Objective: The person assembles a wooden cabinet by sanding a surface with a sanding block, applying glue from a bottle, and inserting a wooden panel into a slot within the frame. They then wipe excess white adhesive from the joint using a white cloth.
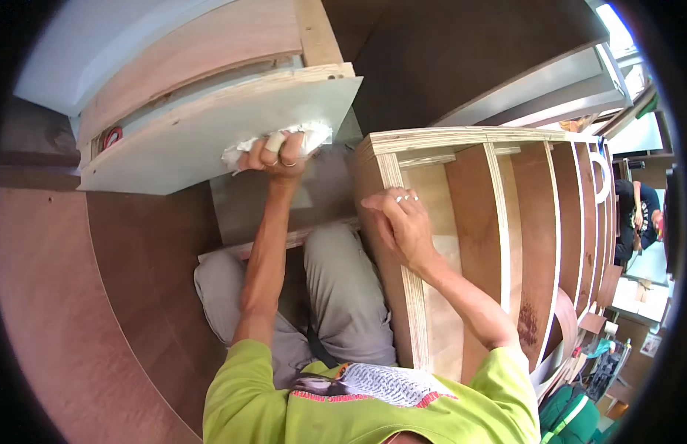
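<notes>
My left hand (278,154) presses a bunched white cloth (314,135) against the pale smooth face of a panel (188,148). Its fingers are curled round the cloth, and there are rings on them. Part of the cloth is hidden under the hand. To the right, my right hand (406,226) grips the near edge of a long plywood frame (411,311), with bent fingers reaching over its side. Thin wooden dividers (504,214) split this frame into several compartments.
My knees (343,274) are between the frame and a brown board (151,274) on the left. A large dark panel (462,52) stands beyond the frame. Far right, another person (643,211) sits near a white roll of tape (600,177) and a green bag (569,414).
</notes>
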`<state>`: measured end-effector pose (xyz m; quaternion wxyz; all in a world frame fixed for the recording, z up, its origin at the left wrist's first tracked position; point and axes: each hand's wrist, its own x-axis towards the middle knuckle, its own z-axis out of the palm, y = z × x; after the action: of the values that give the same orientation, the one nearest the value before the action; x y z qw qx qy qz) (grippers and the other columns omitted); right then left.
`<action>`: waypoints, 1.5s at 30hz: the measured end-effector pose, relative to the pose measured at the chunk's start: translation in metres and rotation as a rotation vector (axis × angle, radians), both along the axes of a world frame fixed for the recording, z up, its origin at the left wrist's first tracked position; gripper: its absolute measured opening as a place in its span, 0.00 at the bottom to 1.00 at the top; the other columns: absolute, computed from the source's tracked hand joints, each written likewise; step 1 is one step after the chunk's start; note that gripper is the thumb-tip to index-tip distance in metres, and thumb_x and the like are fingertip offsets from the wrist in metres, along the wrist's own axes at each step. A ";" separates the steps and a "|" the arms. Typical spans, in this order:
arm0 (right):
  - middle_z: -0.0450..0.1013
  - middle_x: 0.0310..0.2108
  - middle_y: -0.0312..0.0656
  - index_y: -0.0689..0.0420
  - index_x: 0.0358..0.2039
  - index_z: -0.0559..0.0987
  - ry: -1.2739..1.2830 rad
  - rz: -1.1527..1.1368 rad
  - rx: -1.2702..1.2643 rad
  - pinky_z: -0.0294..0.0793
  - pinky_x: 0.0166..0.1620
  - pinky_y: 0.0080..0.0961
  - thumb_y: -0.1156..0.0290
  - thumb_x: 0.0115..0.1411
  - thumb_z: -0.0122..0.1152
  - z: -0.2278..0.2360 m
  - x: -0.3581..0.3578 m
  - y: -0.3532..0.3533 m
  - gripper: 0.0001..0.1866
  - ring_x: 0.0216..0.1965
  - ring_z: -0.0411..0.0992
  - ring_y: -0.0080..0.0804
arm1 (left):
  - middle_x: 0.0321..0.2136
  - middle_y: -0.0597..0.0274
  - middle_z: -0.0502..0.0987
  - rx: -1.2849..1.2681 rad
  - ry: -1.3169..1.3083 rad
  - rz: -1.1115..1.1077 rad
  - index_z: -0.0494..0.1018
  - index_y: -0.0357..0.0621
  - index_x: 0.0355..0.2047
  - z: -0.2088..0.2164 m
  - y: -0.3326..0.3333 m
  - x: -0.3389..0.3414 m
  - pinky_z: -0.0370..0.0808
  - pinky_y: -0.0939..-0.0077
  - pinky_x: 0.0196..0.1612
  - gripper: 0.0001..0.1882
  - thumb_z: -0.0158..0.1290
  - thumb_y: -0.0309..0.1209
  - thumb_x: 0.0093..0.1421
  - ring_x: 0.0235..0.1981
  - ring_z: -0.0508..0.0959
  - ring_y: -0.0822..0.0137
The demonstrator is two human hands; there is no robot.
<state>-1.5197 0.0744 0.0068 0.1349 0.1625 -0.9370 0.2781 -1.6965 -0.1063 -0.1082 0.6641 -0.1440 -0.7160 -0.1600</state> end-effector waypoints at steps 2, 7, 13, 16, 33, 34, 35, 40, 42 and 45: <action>0.74 0.33 0.40 0.55 0.37 0.75 -0.001 -0.017 -0.030 0.65 0.37 0.35 0.84 0.49 0.57 -0.003 -0.004 0.003 0.14 0.34 0.71 0.40 | 0.37 0.74 0.64 0.008 0.004 -0.046 0.66 0.67 0.33 0.045 0.011 -0.001 0.56 0.64 0.46 0.18 0.62 0.53 0.49 0.41 0.63 0.64; 0.71 0.30 0.40 0.54 0.37 0.75 0.047 0.016 0.008 0.66 0.37 0.33 0.81 0.50 0.60 0.003 -0.006 0.003 0.13 0.34 0.71 0.38 | 0.36 0.83 0.63 -0.168 0.040 -0.022 0.66 0.72 0.35 0.042 0.018 -0.002 0.53 0.65 0.46 0.13 0.59 0.43 0.53 0.43 0.63 0.74; 0.71 0.30 0.39 0.55 0.37 0.75 0.039 0.010 -0.116 0.66 0.38 0.33 0.81 0.48 0.60 -0.003 -0.008 0.003 0.15 0.35 0.71 0.37 | 0.34 0.86 0.66 -0.284 -0.094 -0.163 0.67 0.71 0.36 0.018 0.018 0.004 0.52 0.69 0.43 0.13 0.59 0.41 0.52 0.41 0.66 0.76; 0.71 0.30 0.39 0.55 0.38 0.75 0.036 0.000 -0.096 0.66 0.38 0.33 0.81 0.46 0.61 -0.003 -0.008 0.006 0.16 0.35 0.71 0.37 | 0.34 0.81 0.66 -0.199 0.006 -0.147 0.68 0.68 0.34 0.070 0.033 -0.003 0.55 0.69 0.45 0.15 0.61 0.52 0.52 0.42 0.66 0.71; 0.71 0.31 0.34 0.53 0.34 0.77 -0.019 0.016 -0.096 0.64 0.34 0.27 0.75 0.44 0.60 -0.010 -0.008 0.011 0.13 0.30 0.69 0.30 | 0.29 0.85 0.64 -0.231 0.131 -0.283 0.62 0.67 0.37 0.044 0.045 -0.015 0.53 0.70 0.42 0.13 0.55 0.40 0.55 0.34 0.65 0.81; 0.71 0.31 0.34 0.53 0.34 0.77 -0.018 0.013 -0.110 0.64 0.34 0.28 0.74 0.44 0.59 -0.009 -0.006 0.012 0.13 0.30 0.69 0.30 | 0.29 0.85 0.64 -0.280 0.074 -0.276 0.62 0.67 0.37 0.031 0.041 -0.009 0.52 0.70 0.42 0.14 0.55 0.40 0.55 0.35 0.65 0.81; 0.71 0.30 0.34 0.53 0.34 0.77 -0.015 0.017 -0.130 0.64 0.34 0.28 0.75 0.45 0.59 -0.010 -0.008 0.011 0.13 0.30 0.69 0.30 | 0.29 0.85 0.64 -0.325 0.025 -0.259 0.62 0.67 0.37 0.014 0.036 -0.004 0.52 0.70 0.42 0.14 0.56 0.40 0.55 0.35 0.66 0.81; 0.69 0.29 0.35 0.53 0.35 0.76 -0.042 0.029 -0.128 0.65 0.34 0.29 0.76 0.45 0.59 -0.007 -0.006 0.013 0.14 0.31 0.70 0.32 | 0.30 0.84 0.65 -0.359 -0.071 -0.236 0.62 0.66 0.36 -0.015 0.034 0.006 0.52 0.68 0.41 0.16 0.58 0.38 0.53 0.38 0.67 0.79; 0.69 0.29 0.35 0.54 0.36 0.76 -0.037 0.023 -0.144 0.65 0.35 0.29 0.77 0.45 0.60 -0.008 -0.004 0.012 0.14 0.32 0.70 0.33 | 0.30 0.83 0.66 -0.410 -0.105 -0.252 0.62 0.66 0.36 -0.023 0.029 0.009 0.53 0.67 0.42 0.15 0.58 0.38 0.53 0.38 0.68 0.79; 0.69 0.30 0.37 0.55 0.36 0.76 -0.014 0.022 -0.141 0.66 0.36 0.30 0.78 0.45 0.59 -0.009 -0.003 0.010 0.14 0.33 0.71 0.35 | 0.31 0.78 0.68 -0.396 -0.216 -0.302 0.65 0.63 0.35 -0.036 0.024 0.018 0.54 0.66 0.42 0.12 0.56 0.39 0.53 0.39 0.69 0.75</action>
<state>-1.5229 0.0841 -0.0022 0.1364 0.1610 -0.9141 0.3461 -1.6789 -0.0825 -0.1439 0.5114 -0.3582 -0.7705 -0.1286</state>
